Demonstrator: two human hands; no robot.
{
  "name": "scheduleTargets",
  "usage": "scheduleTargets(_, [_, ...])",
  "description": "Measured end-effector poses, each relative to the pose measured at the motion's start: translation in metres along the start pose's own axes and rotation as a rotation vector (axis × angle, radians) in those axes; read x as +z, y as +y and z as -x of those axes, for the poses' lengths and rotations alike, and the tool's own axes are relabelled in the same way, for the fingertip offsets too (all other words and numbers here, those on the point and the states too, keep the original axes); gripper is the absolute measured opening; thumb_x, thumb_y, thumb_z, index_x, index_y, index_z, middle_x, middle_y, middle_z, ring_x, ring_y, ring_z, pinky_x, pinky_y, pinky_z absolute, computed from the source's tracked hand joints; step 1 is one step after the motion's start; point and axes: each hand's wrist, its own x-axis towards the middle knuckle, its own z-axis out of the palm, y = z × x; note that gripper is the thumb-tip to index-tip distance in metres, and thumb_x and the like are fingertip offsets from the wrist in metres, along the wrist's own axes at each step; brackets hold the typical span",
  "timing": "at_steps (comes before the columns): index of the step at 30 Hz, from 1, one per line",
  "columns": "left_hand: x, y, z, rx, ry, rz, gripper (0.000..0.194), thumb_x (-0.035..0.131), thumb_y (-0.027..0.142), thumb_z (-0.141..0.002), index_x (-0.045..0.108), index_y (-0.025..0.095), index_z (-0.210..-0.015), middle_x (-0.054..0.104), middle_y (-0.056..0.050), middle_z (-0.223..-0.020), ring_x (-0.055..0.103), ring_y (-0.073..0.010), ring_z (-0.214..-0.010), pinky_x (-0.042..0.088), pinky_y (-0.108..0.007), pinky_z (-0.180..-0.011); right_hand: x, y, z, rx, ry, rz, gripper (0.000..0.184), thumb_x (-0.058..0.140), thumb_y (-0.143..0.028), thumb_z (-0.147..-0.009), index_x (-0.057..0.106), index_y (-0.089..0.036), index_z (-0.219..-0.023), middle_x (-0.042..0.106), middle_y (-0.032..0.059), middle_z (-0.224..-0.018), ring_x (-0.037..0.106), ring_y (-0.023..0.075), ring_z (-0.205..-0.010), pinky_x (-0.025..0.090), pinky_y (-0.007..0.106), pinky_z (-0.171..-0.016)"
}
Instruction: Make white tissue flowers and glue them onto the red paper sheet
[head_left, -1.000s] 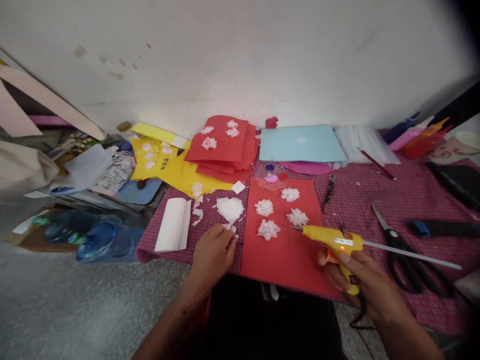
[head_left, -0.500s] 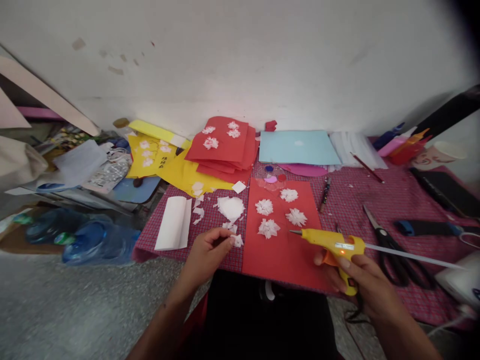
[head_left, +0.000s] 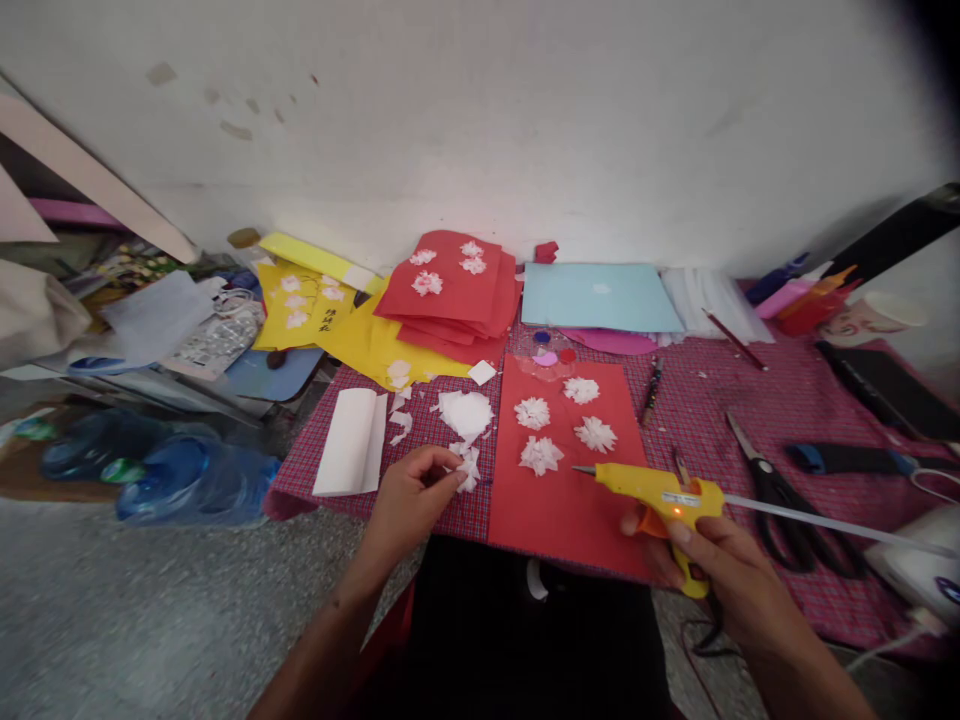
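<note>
My right hand (head_left: 724,570) grips a yellow hot glue gun (head_left: 660,490) with its orange light lit and a long clear glue stick (head_left: 817,522) out of its back. Its nozzle points left, above the red paper sheet (head_left: 555,520). On that sheet sit several white ruffled paper flowers (head_left: 541,456). Left of the sheet, my left hand (head_left: 412,500) has thumb and forefinger pinched at a small white paper piece (head_left: 468,468). White paper cutouts (head_left: 465,413) lie just behind it.
A white paper roll (head_left: 346,442) lies at the left. Behind stand a stack of red cards (head_left: 442,290) and a light blue sheet (head_left: 637,295). Black scissors (head_left: 780,500), a pencil (head_left: 735,338) and a marker (head_left: 653,390) lie at the right. Water bottles (head_left: 187,480) rest on the floor.
My left hand has drawn slightly left and up, with its pinched fingers now beside the loose white paper. The glue gun has shifted slightly left.
</note>
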Motion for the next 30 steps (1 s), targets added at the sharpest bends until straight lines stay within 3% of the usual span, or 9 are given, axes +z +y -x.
scheduleTargets(3, [0.002, 0.004, 0.003, -0.021, -0.049, 0.161, 0.011, 0.071, 0.028, -0.082, 0.066, 0.018, -0.08, 0.073, -0.006, -0.107, 0.068, -0.0181, -0.094, 0.053, -0.031, -0.082, -0.002, 0.004, 0.001, 0.006, -0.014, 0.003, 0.039, 0.058, -0.053, -0.093, 0.069, -0.017, -0.1, 0.051, 0.0009, -0.056, 0.037, 0.013, -0.05, 0.024, 0.028, -0.05])
scheduleTargets(5, [0.004, 0.008, 0.006, -0.078, -0.103, 0.334, 0.016, 0.071, 0.029, -0.082, 0.062, 0.017, -0.079, 0.072, -0.009, -0.112, 0.069, -0.0162, -0.084, 0.054, -0.028, -0.07, -0.002, 0.005, 0.001, 0.006, -0.024, 0.005, 0.039, 0.058, -0.053, -0.093, 0.069, -0.016, -0.101, 0.051, 0.0011, -0.056, 0.038, 0.0132, -0.05, 0.024, 0.028, -0.049])
scheduleTargets(8, [0.009, 0.016, 0.009, -0.18, -0.157, 0.586, 0.023, 0.073, 0.03, -0.08, 0.054, 0.017, -0.077, 0.073, -0.01, -0.106, 0.066, -0.0119, -0.066, 0.048, -0.022, -0.052, 0.001, 0.005, 0.002, 0.004, -0.02, -0.002, 0.04, 0.059, -0.052, -0.092, 0.069, -0.015, -0.101, 0.051, 0.0013, -0.054, 0.037, 0.013, -0.049, 0.023, 0.028, -0.048])
scheduleTargets(14, [0.016, 0.019, 0.013, -0.212, -0.2, 0.753, 0.026, 0.077, 0.026, -0.076, 0.053, 0.016, -0.074, 0.067, -0.002, -0.085, 0.064, -0.0104, -0.063, 0.048, -0.02, -0.05, 0.007, -0.001, 0.003, 0.026, -0.015, 0.006, 0.042, 0.061, -0.055, -0.091, 0.069, -0.015, -0.099, 0.052, 0.0012, -0.054, 0.038, 0.0124, -0.049, 0.023, 0.027, -0.048])
scheduleTargets(18, [0.019, 0.01, 0.013, -0.14, -0.176, 0.637, 0.017, 0.075, 0.024, -0.079, 0.06, 0.017, -0.078, 0.064, -0.001, -0.085, 0.063, -0.0099, -0.064, 0.05, -0.022, -0.055, 0.009, -0.003, 0.002, 0.035, -0.02, 0.009, 0.043, 0.061, -0.056, -0.09, 0.069, -0.015, -0.099, 0.051, 0.0009, -0.054, 0.037, 0.0124, -0.049, 0.023, 0.027, -0.049])
scheduleTargets(25, [0.024, 0.012, 0.02, 0.176, -0.005, 0.105, 0.008, 0.067, 0.023, -0.086, 0.067, 0.019, -0.079, 0.068, -0.002, -0.081, 0.063, -0.0144, -0.078, 0.05, -0.028, -0.073, 0.014, -0.005, 0.002, 0.024, -0.029, 0.076, 0.045, 0.061, -0.059, -0.089, 0.072, -0.015, -0.096, 0.052, 0.0016, -0.054, 0.037, 0.0129, -0.048, 0.024, 0.028, -0.047])
scheduleTargets(30, [0.035, 0.008, 0.024, 0.211, -0.016, -0.02, 0.007, 0.063, 0.021, -0.089, 0.069, 0.022, -0.094, 0.071, -0.002, -0.088, 0.064, -0.0145, -0.079, 0.05, -0.027, -0.074, 0.013, -0.013, 0.002, -0.001, -0.032, 0.203, 0.042, 0.057, -0.058, -0.092, 0.071, -0.018, -0.092, 0.052, 0.0013, -0.055, 0.041, 0.0147, -0.051, 0.029, 0.029, -0.049])
